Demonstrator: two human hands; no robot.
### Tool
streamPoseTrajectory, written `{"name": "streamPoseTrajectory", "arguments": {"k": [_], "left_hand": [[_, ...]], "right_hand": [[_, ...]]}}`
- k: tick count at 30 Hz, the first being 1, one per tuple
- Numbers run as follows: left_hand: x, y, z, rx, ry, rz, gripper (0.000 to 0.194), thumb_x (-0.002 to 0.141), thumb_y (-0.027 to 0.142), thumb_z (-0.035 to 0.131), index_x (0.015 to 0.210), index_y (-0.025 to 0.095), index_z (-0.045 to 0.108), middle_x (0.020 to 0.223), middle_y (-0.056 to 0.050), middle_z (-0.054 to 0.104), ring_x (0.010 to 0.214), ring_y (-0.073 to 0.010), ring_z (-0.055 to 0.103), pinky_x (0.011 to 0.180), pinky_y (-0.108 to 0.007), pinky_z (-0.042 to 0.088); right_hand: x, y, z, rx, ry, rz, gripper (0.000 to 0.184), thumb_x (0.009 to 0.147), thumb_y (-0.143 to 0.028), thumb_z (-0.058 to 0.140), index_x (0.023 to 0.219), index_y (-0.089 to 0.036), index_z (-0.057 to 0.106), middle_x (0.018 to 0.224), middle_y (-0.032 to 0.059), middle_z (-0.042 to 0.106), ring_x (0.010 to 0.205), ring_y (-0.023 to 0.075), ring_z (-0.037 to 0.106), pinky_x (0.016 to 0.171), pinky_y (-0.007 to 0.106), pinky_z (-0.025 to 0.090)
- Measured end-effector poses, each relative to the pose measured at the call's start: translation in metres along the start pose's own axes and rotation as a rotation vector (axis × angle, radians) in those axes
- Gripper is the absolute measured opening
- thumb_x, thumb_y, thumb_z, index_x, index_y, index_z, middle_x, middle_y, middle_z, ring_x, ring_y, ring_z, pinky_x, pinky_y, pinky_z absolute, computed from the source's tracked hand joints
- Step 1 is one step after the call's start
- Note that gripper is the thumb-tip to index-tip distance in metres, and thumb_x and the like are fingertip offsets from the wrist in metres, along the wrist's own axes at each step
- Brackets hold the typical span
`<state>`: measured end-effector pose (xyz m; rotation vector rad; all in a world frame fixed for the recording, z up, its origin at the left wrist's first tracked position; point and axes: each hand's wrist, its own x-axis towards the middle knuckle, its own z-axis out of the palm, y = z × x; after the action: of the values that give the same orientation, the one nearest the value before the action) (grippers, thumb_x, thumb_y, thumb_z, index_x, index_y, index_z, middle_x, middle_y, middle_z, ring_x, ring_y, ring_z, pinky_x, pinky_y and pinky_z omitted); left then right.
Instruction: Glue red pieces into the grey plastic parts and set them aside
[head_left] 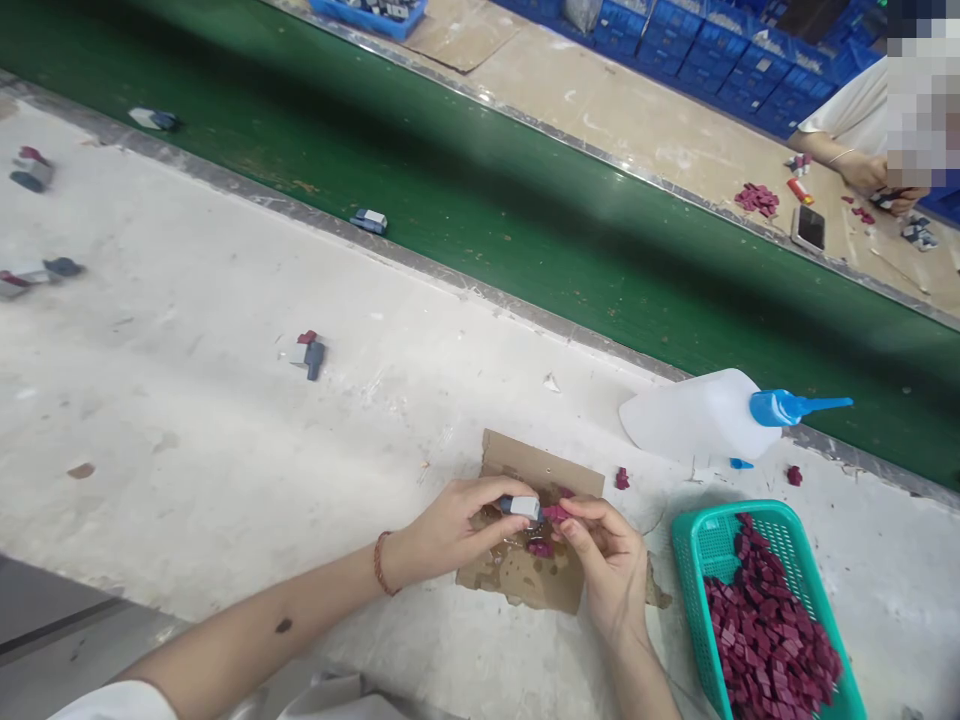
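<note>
Between thumb and fingers, my left hand [461, 525] grips a small grey and dark-blue plastic part [523, 507]. A small maroon plastic piece [556, 513] is pinched in my right hand [611, 560], its end touching or very near the part. Both hands are above a stained piece of cardboard [540, 585], where another maroon piece [539, 548] lies in a wet patch. To the right stands a green basket [686, 560] filled with many maroon pieces [776, 640]. My fingers partly hide both held things.
A white squeeze bottle [697, 412] with a blue nozzle lies beyond the cardboard. Assembled parts [309, 355] are scattered on the left of the table. Behind runs a green conveyor belt [480, 190] carrying parts. Across it, a co-worker's hands [881, 180] work near a phone [809, 228].
</note>
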<state>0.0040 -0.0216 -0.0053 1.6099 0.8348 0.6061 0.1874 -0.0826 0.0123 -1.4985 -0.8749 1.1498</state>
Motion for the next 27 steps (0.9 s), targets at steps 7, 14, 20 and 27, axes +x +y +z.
{"name": "streamPoseTrajectory", "arguments": {"k": [7,14,20,27], "left_hand": [[0.001,0.002,-0.001,0.012,-0.005,0.004,0.023,0.094,0.035,0.054,0.103,0.02,0.067,0.095,-0.005,0.076,0.082,-0.0174,0.07,0.074,-0.025,0.056],[0.001,0.002,0.0,0.049,-0.011,0.087,0.024,0.096,0.036,0.051,0.102,0.019,0.068,0.093,-0.005,0.076,0.08,-0.0162,0.07,0.073,-0.023,0.055],[0.0,0.0,0.0,0.064,-0.007,0.178,0.028,0.099,0.035,0.048,0.104,0.017,0.068,0.091,-0.007,0.076,0.078,-0.016,0.07,0.072,-0.022,0.056],[-0.005,-0.002,0.002,0.09,0.019,0.198,0.024,0.097,0.032,0.052,0.109,0.021,0.069,0.097,-0.008,0.076,0.084,-0.0187,0.072,0.077,-0.026,0.058]], "right_hand": [[0.0,0.004,0.001,-0.036,-0.022,-0.018,0.02,0.078,-0.04,0.076,0.085,-0.022,0.079,0.08,0.0067,0.076,0.066,0.0178,0.07,0.061,0.028,0.059],[0.001,0.003,0.0,-0.184,-0.09,-0.183,0.01,0.084,-0.027,0.07,0.087,-0.022,0.078,0.082,0.007,0.075,0.077,0.0201,0.071,0.068,0.031,0.059],[-0.002,-0.004,-0.001,-0.341,-0.134,-0.344,0.013,0.087,-0.018,0.065,0.09,-0.023,0.076,0.086,0.0057,0.075,0.077,0.0186,0.07,0.069,0.029,0.057],[-0.007,-0.011,0.004,-0.398,-0.162,-0.418,0.019,0.091,-0.016,0.059,0.098,-0.024,0.075,0.086,0.0056,0.075,0.079,0.0192,0.07,0.072,0.031,0.057]]}}
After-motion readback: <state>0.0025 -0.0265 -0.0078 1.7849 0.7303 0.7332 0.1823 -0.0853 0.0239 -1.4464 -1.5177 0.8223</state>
